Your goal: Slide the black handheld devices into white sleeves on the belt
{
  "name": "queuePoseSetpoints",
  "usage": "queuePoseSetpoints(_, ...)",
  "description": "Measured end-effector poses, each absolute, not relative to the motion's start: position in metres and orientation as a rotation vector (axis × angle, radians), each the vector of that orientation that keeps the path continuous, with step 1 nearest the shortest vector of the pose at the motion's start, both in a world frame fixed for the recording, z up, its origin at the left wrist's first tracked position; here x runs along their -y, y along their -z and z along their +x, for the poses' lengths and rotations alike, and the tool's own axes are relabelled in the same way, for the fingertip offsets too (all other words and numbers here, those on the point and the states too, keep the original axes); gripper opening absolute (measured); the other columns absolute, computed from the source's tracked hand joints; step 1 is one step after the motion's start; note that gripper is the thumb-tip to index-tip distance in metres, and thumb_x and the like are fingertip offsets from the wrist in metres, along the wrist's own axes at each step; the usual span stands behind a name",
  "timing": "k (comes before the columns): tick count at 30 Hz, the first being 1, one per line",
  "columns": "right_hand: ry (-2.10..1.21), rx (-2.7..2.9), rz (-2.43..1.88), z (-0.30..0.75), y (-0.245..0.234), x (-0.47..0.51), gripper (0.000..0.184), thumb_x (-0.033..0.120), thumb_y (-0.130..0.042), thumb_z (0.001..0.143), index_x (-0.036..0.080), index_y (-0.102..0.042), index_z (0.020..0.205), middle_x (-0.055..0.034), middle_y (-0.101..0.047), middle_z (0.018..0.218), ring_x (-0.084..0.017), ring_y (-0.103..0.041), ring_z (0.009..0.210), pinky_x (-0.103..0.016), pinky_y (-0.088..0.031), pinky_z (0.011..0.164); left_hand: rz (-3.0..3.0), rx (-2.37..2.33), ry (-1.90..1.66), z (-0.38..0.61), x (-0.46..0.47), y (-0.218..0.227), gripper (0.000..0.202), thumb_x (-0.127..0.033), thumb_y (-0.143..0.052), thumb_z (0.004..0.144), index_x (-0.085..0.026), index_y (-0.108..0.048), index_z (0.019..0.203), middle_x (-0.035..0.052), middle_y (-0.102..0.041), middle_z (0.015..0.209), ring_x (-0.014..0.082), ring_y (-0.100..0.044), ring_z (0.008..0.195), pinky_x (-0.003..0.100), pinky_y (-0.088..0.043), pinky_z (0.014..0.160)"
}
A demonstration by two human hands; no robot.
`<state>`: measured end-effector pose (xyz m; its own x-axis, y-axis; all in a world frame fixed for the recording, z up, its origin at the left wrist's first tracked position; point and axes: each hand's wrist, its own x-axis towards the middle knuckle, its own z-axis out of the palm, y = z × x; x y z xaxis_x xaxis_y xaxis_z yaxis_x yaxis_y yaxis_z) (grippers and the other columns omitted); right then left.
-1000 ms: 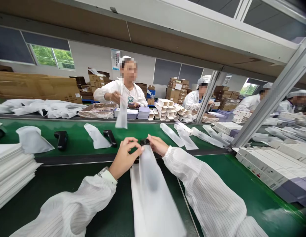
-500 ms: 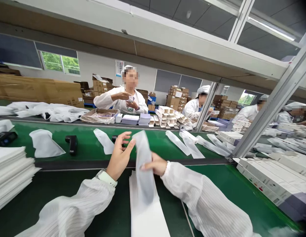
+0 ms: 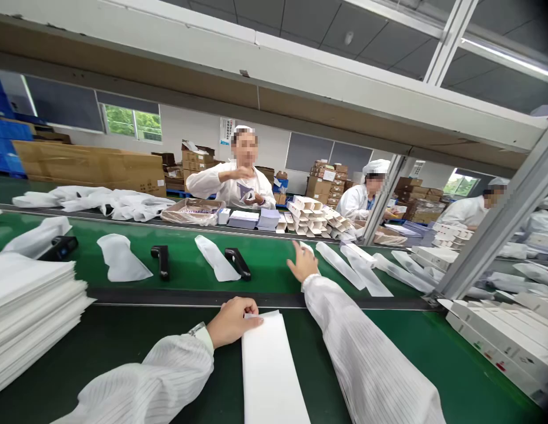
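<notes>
White foam pouches (image 3: 269, 365) lie in a stack at the lower centre of the head view, long axis running from the bottom edge up toward the belt (image 3: 265, 262). Our left hand (image 3: 233, 321) rests curled on the stack's upper left corner, fingers pinching the top sheet's edge. Our right hand (image 3: 303, 263) reaches above and right of it onto the belt, fingers spread and holding nothing, its tips touching a bagged item (image 3: 340, 265) that lies slanted toward the right. A bare black handle (image 3: 238, 262) lies left of centre on the belt, its long axis tilted up-left, beside an empty pouch (image 3: 217, 266). It sits up from the left hand and left of the right hand, roughly between them, the left hand perhaps slightly nearer.
</notes>
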<state>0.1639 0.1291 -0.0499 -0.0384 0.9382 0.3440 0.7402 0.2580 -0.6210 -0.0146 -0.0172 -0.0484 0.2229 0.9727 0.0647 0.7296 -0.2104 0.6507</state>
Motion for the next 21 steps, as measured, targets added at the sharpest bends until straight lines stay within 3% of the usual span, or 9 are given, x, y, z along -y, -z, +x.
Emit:
queuePoseSetpoints(3,-0.279,2.206,-1.281,0.119,0.053,-0.118,0.045,0.034,-0.045,0.073,0.032,-0.036,0.117,-0.0071,-0.044,0.108,-0.023,-0.038,0.103,-0.038,-0.027,0.084,2.014,-1.595,-0.765,-0.012,0.017,0.055,0.017,-0.032,-0.049,0.066,-0.017,-0.056,0.064,-0.0009,-0.056,0.066,0.0164,-0.05,0.067,0.025,-0.034,0.062)
queuePoseSetpoints(6,-0.45,2.289,-1.145,0.078,0.065,-0.115,0.039,0.042,-0.047,0.071,0.034,-0.045,0.109,-0.0047,-0.047,0.105,-0.023,-0.041,0.099,-0.039,-0.028,0.083,2.057,-1.626,-0.817,-0.009,0.019,0.059,0.015,-0.028,-0.048,0.068,-0.018,-0.057,0.062,-0.0006,-0.057,0.065,0.0164,-0.051,0.069,0.027,-0.034,0.07)
queuePoseSetpoints(9,-0.628,2.131,-1.149,0.061,0.077,-0.124,0.026,0.036,-0.052,0.067,0.029,-0.058,0.091,-0.0056,-0.054,0.093,-0.026,-0.041,0.099,-0.045,-0.025,0.085,2.086,-1.658,-0.833,-0.008,0.022,0.059,0.012,-0.025,-0.046,0.07,-0.019,-0.054,0.064,-0.0008,-0.055,0.065,0.0162,-0.051,0.069,0.028,-0.035,0.072)
queuePoseSetpoints(12,-0.729,1.974,-1.107,0.068,0.081,-0.135,0.02,0.024,-0.052,0.065,0.025,-0.06,0.084,-0.0052,-0.057,0.086,-0.025,-0.046,0.094,-0.044,-0.029,0.084,2.071,-1.698,-0.859,-0.01,0.024,0.059,0.007,-0.022,-0.043,0.071,-0.019,-0.048,0.066,0.0,-0.053,0.068,0.0161,-0.05,0.07,0.026,-0.038,0.065)
queuePoseSetpoints(15,-0.899,1.78,-1.03,0.087,0.077,-0.144,0.032,0.028,-0.045,0.07,0.022,-0.051,0.101,-0.0058,-0.058,0.087,-0.022,-0.054,0.084,-0.04,-0.038,0.077,2.088,-1.664,-0.882,-0.011,0.023,0.06,0.01,-0.021,-0.041,0.073,-0.02,-0.044,0.064,0.0011,-0.053,0.073,0.0165,-0.05,0.074,0.026,-0.04,0.066)
queuePoseSetpoints(18,-1.052,1.601,-0.95,0.109,0.066,-0.141,0.051,0.036,-0.037,0.074,0.019,-0.026,0.121,-0.0061,-0.057,0.087,-0.019,-0.058,0.079,-0.038,-0.045,0.068,2.197,-1.611,-0.936,-0.012,0.024,0.061,0.014,-0.023,-0.042,0.075,-0.019,-0.046,0.063,0.002,-0.053,0.08,0.0172,-0.049,0.079,0.03,-0.039,0.074)
queuePoseSetpoints(21,-1.341,1.354,-0.75,0.131,0.048,-0.122,0.077,0.031,-0.057,0.063,0.03,-0.009,0.123,-0.0017,-0.056,0.091,-0.018,-0.058,0.08,-0.035,-0.047,0.06,2.321,-1.584,-0.973,-0.011,0.027,0.06,0.015,-0.023,-0.043,0.077,-0.019,-0.05,0.065,0.0022,-0.051,0.079,0.017,-0.048,0.08,0.032,-0.037,0.076)
